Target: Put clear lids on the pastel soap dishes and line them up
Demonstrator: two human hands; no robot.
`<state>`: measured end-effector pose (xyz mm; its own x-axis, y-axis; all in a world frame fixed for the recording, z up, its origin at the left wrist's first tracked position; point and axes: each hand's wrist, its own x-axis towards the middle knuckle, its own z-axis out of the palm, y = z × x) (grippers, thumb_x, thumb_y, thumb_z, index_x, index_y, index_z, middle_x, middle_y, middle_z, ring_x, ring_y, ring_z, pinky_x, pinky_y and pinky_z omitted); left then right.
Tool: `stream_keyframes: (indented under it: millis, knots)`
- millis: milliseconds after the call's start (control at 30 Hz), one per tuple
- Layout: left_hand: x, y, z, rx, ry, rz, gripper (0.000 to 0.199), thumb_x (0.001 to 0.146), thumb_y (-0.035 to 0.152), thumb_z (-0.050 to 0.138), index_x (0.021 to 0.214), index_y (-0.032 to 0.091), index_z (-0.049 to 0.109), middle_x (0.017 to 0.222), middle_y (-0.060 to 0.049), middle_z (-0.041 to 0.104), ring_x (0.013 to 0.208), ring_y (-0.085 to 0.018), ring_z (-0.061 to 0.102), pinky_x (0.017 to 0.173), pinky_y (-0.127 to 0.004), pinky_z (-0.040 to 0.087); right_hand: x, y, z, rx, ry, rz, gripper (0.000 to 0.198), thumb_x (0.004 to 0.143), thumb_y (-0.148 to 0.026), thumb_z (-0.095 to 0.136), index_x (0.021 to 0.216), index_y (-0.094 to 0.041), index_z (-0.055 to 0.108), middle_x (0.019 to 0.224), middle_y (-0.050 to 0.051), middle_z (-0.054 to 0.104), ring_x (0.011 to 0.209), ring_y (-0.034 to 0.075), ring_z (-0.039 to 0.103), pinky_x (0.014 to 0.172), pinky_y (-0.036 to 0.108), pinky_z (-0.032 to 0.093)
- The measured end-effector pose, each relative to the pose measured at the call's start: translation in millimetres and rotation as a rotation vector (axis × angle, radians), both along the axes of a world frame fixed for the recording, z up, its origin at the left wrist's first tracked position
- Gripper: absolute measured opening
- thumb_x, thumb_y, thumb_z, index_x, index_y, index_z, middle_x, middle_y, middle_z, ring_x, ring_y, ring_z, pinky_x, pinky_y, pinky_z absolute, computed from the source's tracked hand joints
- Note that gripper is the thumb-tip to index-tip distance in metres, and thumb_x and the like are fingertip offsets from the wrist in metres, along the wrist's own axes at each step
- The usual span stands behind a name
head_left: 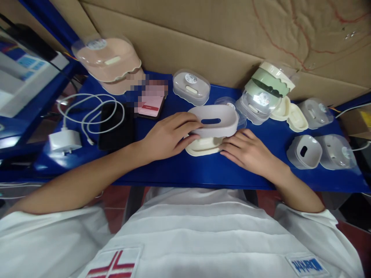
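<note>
Two bare hands work over the near middle of the blue desk (179, 172) in the head view, the only view supplied. The left hand (174, 135) is clamped on the left end of the pale grey box (220, 132), fingers over the rim and thumb low on the wall. The box is held just above and slightly beyond the cream tray (203, 150); its slot shows blue through it. The right hand (246, 152) has its fingers bent against the right end of the tray, near the right end of the box.

Step in hand, as judged: positioning the box relative to the tray, one part per hand. The box does not appear seated. The next move calls for a steady tray, a level box and fingertips clear of the gap between the two rims.

Visibility limits: the box covers the far part of the tray, so contact between the two cannot be confirmed. The right thumb's underside is hidden; whether that hand grips the tray or only rests against it cannot be told. A clear lid (242, 120) at the far right of the box is partly covered. On the left, the phone (150, 110) is partly pixelated. At the far right, the stacked green container (269, 82) is blurred, and its label cannot be read.
</note>
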<state>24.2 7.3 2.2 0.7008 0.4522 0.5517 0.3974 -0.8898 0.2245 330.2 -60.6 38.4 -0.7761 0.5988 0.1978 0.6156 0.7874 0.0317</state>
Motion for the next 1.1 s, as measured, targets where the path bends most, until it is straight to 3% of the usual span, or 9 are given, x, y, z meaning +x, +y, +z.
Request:
stream_keyframes:
  millis: [167, 267, 333, 467, 733, 967, 1100]
  knots:
    - [1, -3, 3.2, 0.145, 0.099, -0.024, 0.027, 0.111, 0.036, 0.056, 0.125, 0.017, 0.07, 0.119, -0.011, 0.078, 0.109, -0.024, 0.075, 0.094, -0.038, 0.059, 6, 5, -9, 0.19, 0.232, 0.016, 0.009, 0.106, -0.031, 0.069, 0.107, -0.024, 0.075, 0.091, 0.002, 0.077, 0.081, 0.018, 0.066, 0.077, 0.034, 0.048]
    - [1, -5, 5.7, 0.236, 0.192, -0.051, 0.025, 0.11, 0.039, 0.057, 0.113, 0.02, 0.073, 0.107, -0.006, 0.079, 0.099, -0.023, 0.075, 0.086, -0.039, 0.055, 5, 6, -16, 0.191, 0.263, -0.068, 0.029, 0.105, -0.039, 0.072, 0.132, -0.027, 0.071, 0.123, 0.008, 0.078, 0.111, 0.026, 0.071, 0.096, 0.04, 0.052]
    - [1, -6, 6.8, 0.295, 0.239, -0.078, 0.026, 0.11, 0.038, 0.055, 0.106, 0.02, 0.073, 0.103, -0.005, 0.079, 0.095, -0.022, 0.073, 0.083, -0.039, 0.053, 2, 11, -22, 0.116, 0.2, -0.09, 0.046, 0.106, -0.043, 0.068, 0.149, -0.029, 0.062, 0.15, 0.012, 0.068, 0.136, 0.032, 0.064, 0.112, 0.048, 0.049]
    - [2, -9, 6.5, 0.366, 0.326, -0.11, 0.025, 0.111, 0.033, 0.053, 0.105, 0.019, 0.073, 0.1, -0.006, 0.077, 0.089, -0.022, 0.069, 0.08, -0.039, 0.05, -6, 23, -39, -0.008, 0.127, -0.057, 0.052, 0.112, -0.039, 0.056, 0.162, -0.026, 0.051, 0.168, 0.015, 0.053, 0.155, 0.032, 0.052, 0.125, 0.054, 0.041]
    - [0, -11, 12.2, 0.204, 0.476, -0.1, 0.035, 0.103, 0.043, 0.07, 0.131, 0.022, 0.071, 0.111, -0.011, 0.075, 0.105, -0.03, 0.069, 0.089, -0.043, 0.05, -10, 31, -50, -0.067, 0.202, -0.067, 0.04, 0.112, -0.029, 0.052, 0.15, -0.027, 0.064, 0.157, 0.012, 0.066, 0.154, 0.03, 0.054, 0.127, 0.054, 0.04]
    - [-4, 1, 12.3, 0.201, 0.497, 0.0, 0.019, 0.102, 0.023, 0.065, 0.119, 0.019, 0.071, 0.123, -0.014, 0.073, 0.112, -0.031, 0.07, 0.091, -0.044, 0.053, -4, 36, -49, -0.01, 0.227, -0.047, 0.037, 0.11, -0.043, 0.059, 0.139, -0.022, 0.069, 0.135, 0.013, 0.076, 0.133, 0.03, 0.067, 0.116, 0.05, 0.046]
    - [-4, 5, 9.8, 0.165, 0.47, 0.002, 0.022, 0.1, 0.013, 0.058, 0.116, 0.019, 0.072, 0.121, -0.013, 0.073, 0.11, -0.029, 0.072, 0.09, -0.043, 0.054, -3, 35, -48, -0.008, 0.181, -0.044, 0.038, 0.111, -0.044, 0.059, 0.14, -0.023, 0.07, 0.134, 0.013, 0.076, 0.132, 0.03, 0.067, 0.113, 0.049, 0.048]
